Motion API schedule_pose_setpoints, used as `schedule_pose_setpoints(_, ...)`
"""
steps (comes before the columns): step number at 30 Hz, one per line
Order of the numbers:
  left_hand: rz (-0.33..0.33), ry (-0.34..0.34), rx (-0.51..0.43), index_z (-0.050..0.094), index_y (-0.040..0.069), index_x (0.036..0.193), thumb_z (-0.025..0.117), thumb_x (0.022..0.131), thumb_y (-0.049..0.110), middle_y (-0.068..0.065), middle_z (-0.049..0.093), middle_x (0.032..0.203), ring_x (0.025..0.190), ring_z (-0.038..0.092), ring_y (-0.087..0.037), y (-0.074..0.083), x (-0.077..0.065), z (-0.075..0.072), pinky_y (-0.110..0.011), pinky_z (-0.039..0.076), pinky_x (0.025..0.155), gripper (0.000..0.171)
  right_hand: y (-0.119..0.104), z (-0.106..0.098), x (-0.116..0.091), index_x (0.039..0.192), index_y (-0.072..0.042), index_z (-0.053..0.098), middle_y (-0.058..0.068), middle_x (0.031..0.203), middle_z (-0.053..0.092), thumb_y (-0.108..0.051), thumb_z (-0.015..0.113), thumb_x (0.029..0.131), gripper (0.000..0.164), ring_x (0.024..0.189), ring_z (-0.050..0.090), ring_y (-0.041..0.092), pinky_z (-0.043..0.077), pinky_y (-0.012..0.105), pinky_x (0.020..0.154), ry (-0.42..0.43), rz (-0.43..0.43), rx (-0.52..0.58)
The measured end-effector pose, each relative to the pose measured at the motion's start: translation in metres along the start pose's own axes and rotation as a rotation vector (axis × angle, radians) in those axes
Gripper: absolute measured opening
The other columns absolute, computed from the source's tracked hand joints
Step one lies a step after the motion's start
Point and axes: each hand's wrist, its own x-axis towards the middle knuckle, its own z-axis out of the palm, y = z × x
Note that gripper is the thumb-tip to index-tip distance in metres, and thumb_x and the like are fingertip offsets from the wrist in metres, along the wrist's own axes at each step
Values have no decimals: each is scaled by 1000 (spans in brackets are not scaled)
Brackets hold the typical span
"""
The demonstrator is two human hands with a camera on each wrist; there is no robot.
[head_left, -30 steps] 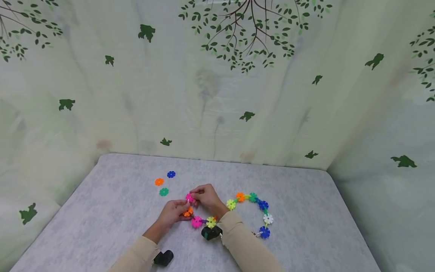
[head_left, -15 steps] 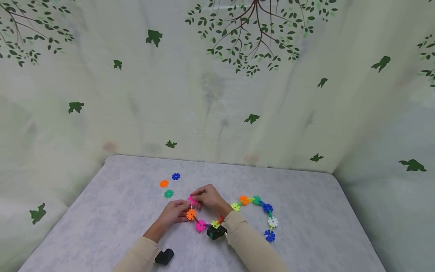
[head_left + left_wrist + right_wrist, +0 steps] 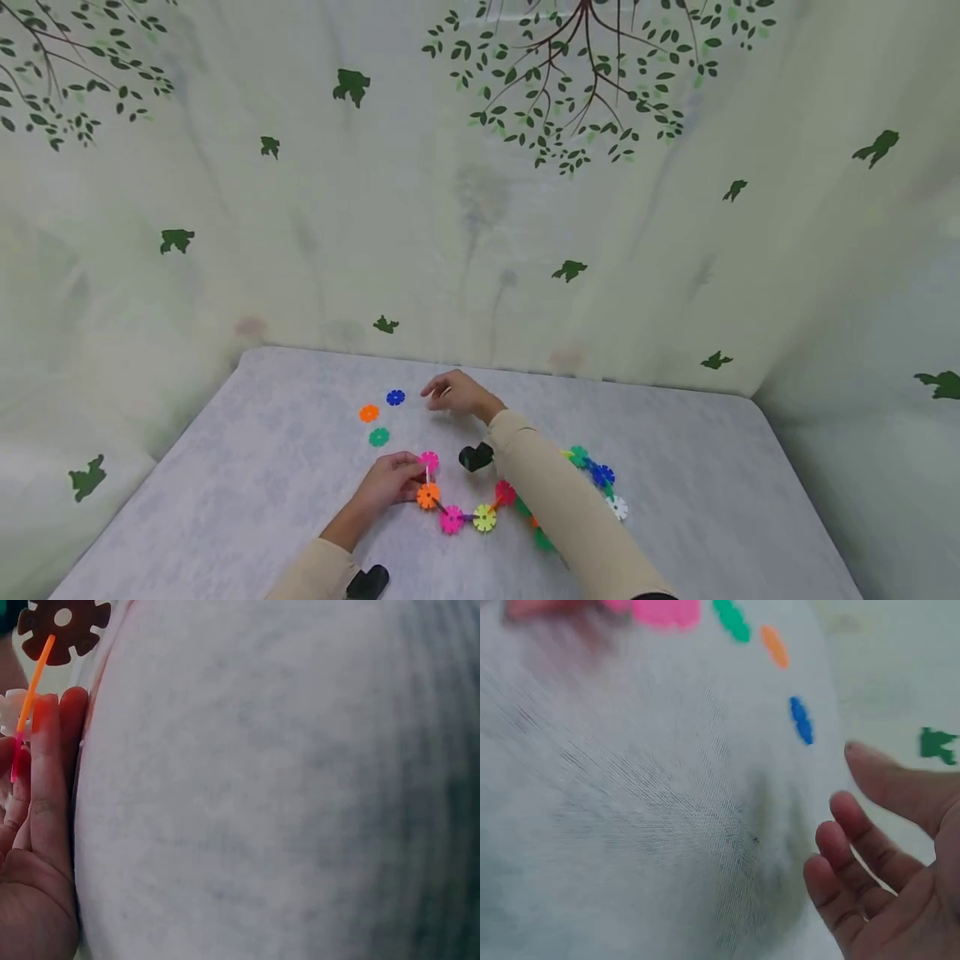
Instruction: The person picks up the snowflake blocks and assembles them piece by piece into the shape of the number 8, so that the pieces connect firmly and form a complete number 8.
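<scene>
A chain of notched plastic snowflake discs point(image 3: 452, 520) in mixed colours curves over the table. My left hand point(image 3: 393, 481) pinches its left end, by a white disc seen edge-on between a pink disc point(image 3: 429, 462) and an orange disc point(image 3: 428, 497). In the left wrist view, the left fingers point(image 3: 46, 787) are beside an edge-on orange and pink piece. Beyond the chain, my right hand point(image 3: 459, 394) reaches over the table with loosely bent fingers and nothing in them. Nearest to it is a loose blue disc point(image 3: 395, 397). My right sleeve hides part of the chain.
Loose orange point(image 3: 369, 413) and green point(image 3: 379, 437) discs lie left of the right hand, near the blue one. A printed curtain point(image 3: 480, 250) hangs behind the table point(image 3: 225, 483). Black wrist cameras point(image 3: 476, 457) sit at both wrists.
My right hand has let go of the pink disc at the chain's end and moved away, toward the back of the table. The left hand still holds the chain. The head view has shifted slightly.
</scene>
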Motion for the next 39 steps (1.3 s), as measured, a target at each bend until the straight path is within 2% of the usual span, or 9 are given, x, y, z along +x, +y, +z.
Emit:
schedule_pose_setpoints(6, -27, -67, -44, 61, -2, 102, 54, 98, 15, -7, 66, 89, 71, 59, -15, 0, 2, -5, -27, 56, 69, 19, -9, 15, 41, 131, -29, 60, 3, 125, 55, -19, 66, 92, 41, 112, 51, 18, 45, 39, 100, -109, 9, -296)
schedule_pose_setpoints(9, -19, -102, -56, 61, -2, 103, 54, 98, 16, -6, 66, 89, 71, 59, -14, 1, 4, -8, -27, 56, 69, 20, -12, 23, 54, 136, -39, 53, 5, 131, 50, -28, 64, 94, 46, 115, 48, 19, 43, 42, 101, -131, 2, -474)
schedule_pose_setpoints(11, -19, -117, -59, 61, -2, 102, 54, 98, 16, -5, 66, 89, 71, 59, -14, 0, 1, -6, -27, 56, 69, 20, -11, 28, 54, 135, -43, 54, 5, 130, 48, -32, 63, 93, 44, 113, 46, 20, 43, 40, 99, -126, -5, -576)
schedule_pose_setpoints(14, -14, -130, -53, 60, -2, 102, 53, 98, 16, -6, 65, 89, 71, 59, -14, 0, -1, -5, -27, 56, 69, 19, -9, 30, 52, 124, -39, 63, 2, 122, 51, -32, 65, 92, 33, 109, 46, 18, 44, 35, 95, -95, -23, -606)
schedule_pose_setpoints(19, 5, -127, -54, 59, -2, 102, 53, 98, 16, -6, 65, 89, 72, 59, -14, 3, 0, -5, -26, 56, 70, 20, -9, 26, 46, 103, -26, 63, -3, 101, 55, -19, 72, 87, 19, 95, 50, 13, 46, 27, 85, -57, -57, -437)
schedule_pose_setpoints(25, 24, -88, -48, 60, -3, 101, 52, 98, 14, -7, 65, 89, 71, 59, -14, 1, 3, -4, -27, 56, 69, 18, -3, 22, 38, 92, -14, 65, -2, 82, 58, -5, 73, 85, 14, 75, 54, 11, 47, 20, 68, -70, -46, -205)
schedule_pose_setpoints(29, 36, -63, -25, 61, -2, 100, 53, 98, 15, -7, 65, 89, 71, 60, -15, -1, 4, -1, -27, 56, 68, 19, 9, 16, 15, 95, -8, 71, 1, 72, 62, 0, 71, 85, 13, 62, 57, 11, 51, 21, 60, -65, -21, 1)
schedule_pose_setpoints(32, 37, -48, -25, 61, -3, 100, 54, 98, 15, -8, 65, 88, 71, 59, -15, -1, 4, 0, -28, 56, 68, 19, 20, 12, -7, 97, -4, 72, 4, 71, 66, 2, 68, 86, 13, 59, 60, 13, 54, 25, 58, -65, -17, 145)
schedule_pose_setpoints(39, 40, -27, -39, 61, -2, 96, 53, 98, 12, -7, 65, 86, 71, 60, -15, 0, 5, -1, -28, 56, 66, 16, 36, 13, -51, 95, 5, 66, 13, 77, 70, 7, 62, 88, 8, 64, 66, 16, 59, 31, 67, -37, -28, 347)
